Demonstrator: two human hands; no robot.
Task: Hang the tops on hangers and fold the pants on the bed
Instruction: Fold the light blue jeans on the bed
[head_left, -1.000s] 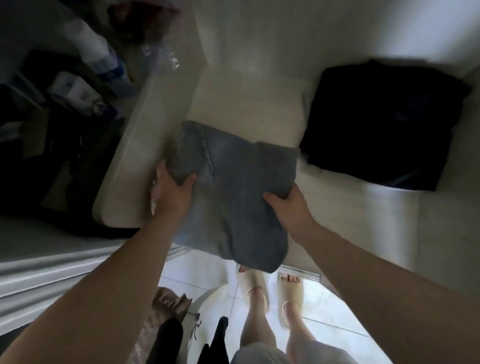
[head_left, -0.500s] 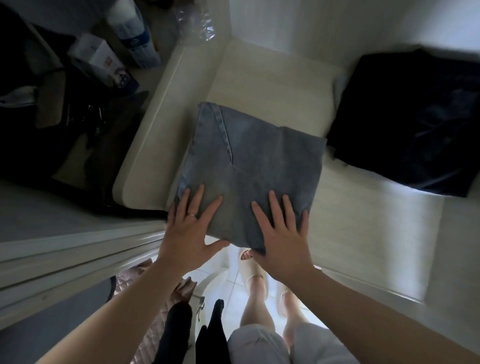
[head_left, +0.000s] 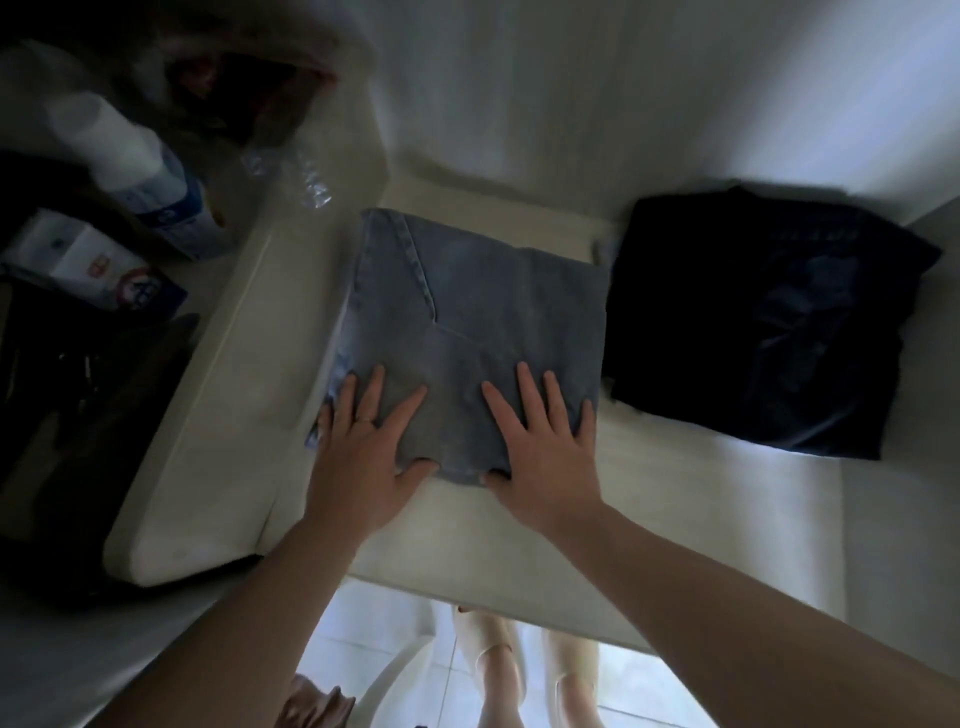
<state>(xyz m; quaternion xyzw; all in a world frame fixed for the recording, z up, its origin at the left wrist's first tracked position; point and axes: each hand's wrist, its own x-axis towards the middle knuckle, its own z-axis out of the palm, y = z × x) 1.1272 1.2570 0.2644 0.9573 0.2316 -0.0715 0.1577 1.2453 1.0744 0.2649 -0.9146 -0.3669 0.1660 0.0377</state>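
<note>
Head view: the folded jeans (head_left: 467, 312) lie flat on the bed (head_left: 675, 493), a squarish pack of light-blue denim w/ a seam running diagonally across the top layer. Both hands sit on its near edge. The left hand (head_left: 363, 452) is on the near-left corner and the right hand (head_left: 545, 447) on the near-right. Fingers are straight and spread, palms down, pressing the cloth, thumbs lying along the near fold. Neither hand grips anything.

Just right of the jeans lies a dark folded garment (head_left: 753, 322). The light is too dim to tell whether the edges touch, or whether it's pants or a top. Left of the jeans, past the bed's edge, are a white bottle (head_left: 150, 176) and a small printed box (head_left: 88, 260) among dark clutter. On the near side of the jeans, below the bed edge, are the person's feet in pale slippers (head_left: 493, 654) on tile.

Handling, as a judgement: denim is thick, fairly stiff for cloth, medium weight, not slippery, not fragile. The pack should keep its shape, but the layers could splay if lifted from one side only. Best hold is probably both hands at opposite sides, fingers under the bottom layer, thumbs on top, or just slide it flat along the bed. The step looks like pressing down the last fold, so this pair is approx done. The main risk is the top flap springing open once the pressure is off.
</note>
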